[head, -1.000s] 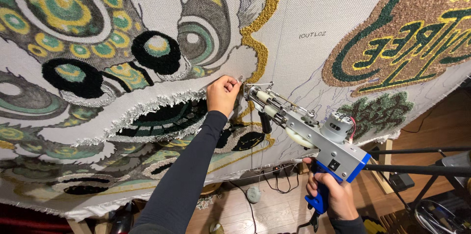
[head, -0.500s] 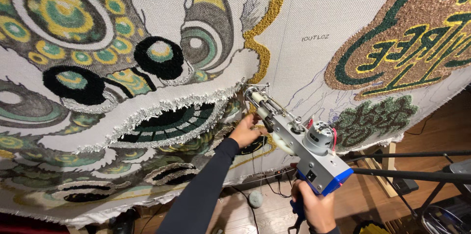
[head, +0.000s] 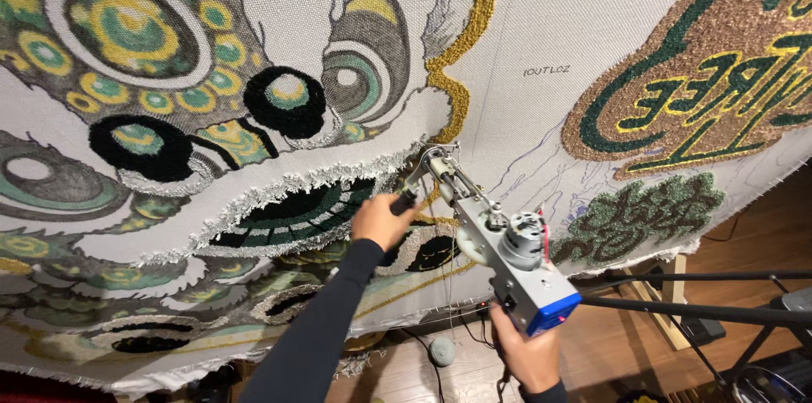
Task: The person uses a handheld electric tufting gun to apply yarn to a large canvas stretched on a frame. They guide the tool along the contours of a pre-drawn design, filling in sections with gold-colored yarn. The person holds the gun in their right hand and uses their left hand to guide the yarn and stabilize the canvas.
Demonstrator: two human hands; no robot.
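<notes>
The one camera sat on my head and faced the stretched tufting cloth [head: 541,22] from close by, tilted so the cloth filled the view from 9 through 12 to 3 o'clock. My arms entered from 6 o'clock, wooden floor [head: 643,361] showing beneath.

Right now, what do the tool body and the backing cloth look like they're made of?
Tool body: looks like bare metal, matt grey with flat plates and a round motor on top; the blue end cap seems plastic. Backing cloth: woven fabric, off-white, with a visible grid weave; the coloured patches are looped or cut yarn pile.
</notes>
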